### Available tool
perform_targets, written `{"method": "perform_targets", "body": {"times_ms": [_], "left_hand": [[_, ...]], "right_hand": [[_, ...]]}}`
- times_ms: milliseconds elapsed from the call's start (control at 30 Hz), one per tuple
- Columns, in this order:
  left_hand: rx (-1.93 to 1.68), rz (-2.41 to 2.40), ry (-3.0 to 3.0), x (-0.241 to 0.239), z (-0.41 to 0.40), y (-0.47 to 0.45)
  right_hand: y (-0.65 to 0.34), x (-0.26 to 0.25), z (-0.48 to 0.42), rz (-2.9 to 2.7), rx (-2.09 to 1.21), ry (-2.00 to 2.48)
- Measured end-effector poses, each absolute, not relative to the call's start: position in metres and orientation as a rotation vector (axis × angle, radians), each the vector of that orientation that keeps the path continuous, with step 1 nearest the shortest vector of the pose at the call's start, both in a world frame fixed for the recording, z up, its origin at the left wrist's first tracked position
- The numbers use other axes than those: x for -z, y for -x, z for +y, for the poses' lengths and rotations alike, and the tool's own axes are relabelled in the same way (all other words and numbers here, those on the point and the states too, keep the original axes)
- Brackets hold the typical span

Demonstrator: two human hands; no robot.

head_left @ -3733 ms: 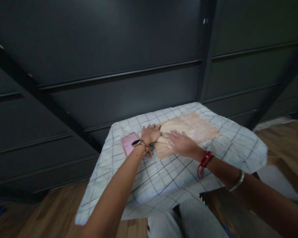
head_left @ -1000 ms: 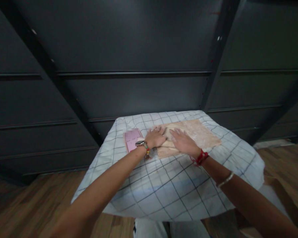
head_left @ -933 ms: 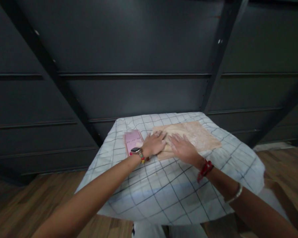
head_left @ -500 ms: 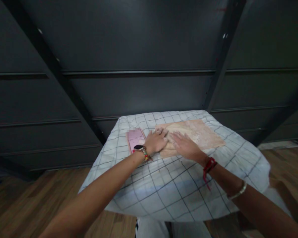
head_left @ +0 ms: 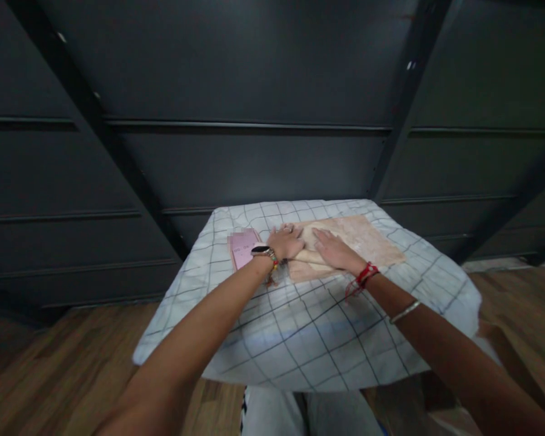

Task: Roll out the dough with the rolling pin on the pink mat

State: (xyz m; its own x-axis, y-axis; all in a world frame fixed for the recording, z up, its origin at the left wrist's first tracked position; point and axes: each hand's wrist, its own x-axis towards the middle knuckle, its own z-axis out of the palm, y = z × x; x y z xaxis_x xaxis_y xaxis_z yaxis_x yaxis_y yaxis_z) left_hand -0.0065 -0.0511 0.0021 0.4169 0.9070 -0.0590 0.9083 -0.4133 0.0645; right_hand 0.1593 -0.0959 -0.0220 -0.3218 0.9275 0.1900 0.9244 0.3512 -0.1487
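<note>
A beige sheet (head_left: 366, 239) lies on a white checked cloth (head_left: 300, 330) that covers a small raised surface. The sheet's near left end is rolled up into a thin roll (head_left: 307, 257). My left hand (head_left: 285, 241) rests palm down on the roll's left end, fingers lying over it. My right hand (head_left: 332, 250) lies flat on the roll just to the right, fingers stretched forward. The two hands almost touch. A watch and bead bracelet are on my left wrist, red thread and a bangle on my right arm.
A pink flat object (head_left: 242, 248) lies on the cloth just left of my left wrist. A dark panelled wall (head_left: 254, 91) with slanted beams stands close behind. Wooden floor (head_left: 49, 357) surrounds the covered surface. My legs show below the cloth's near edge.
Both hands have stayed on the rolled end of the beige sheet, sliding slightly towards me and then away again. The view has shifted a little.
</note>
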Motion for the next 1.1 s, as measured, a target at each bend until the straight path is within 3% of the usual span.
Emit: {"method": "perform_targets", "body": {"times_ms": [200,400,567,767,1100], "left_hand": [[0.054,1.473,-2.648,0.002,-0.053,0.013],[0.002,1.618,-2.532,-0.004,-0.046,0.01],[-0.024,1.516,-2.633,0.004,-0.057,0.017],[-0.06,1.678,-2.554,0.006,-0.047,0.01],[-0.044,1.649,-2.643,0.0,-0.079,0.018]], "right_hand": [[-0.16,0.026,-0.103,-2.525,0.073,1.438],[-0.16,0.019,-0.089,-2.436,-0.064,1.633],[-0.158,0.026,-0.107,-2.576,0.069,1.39],[-0.159,0.021,-0.087,-2.4,0.005,1.602],[-0.155,0.018,-0.125,-2.467,-0.047,1.367]]}}
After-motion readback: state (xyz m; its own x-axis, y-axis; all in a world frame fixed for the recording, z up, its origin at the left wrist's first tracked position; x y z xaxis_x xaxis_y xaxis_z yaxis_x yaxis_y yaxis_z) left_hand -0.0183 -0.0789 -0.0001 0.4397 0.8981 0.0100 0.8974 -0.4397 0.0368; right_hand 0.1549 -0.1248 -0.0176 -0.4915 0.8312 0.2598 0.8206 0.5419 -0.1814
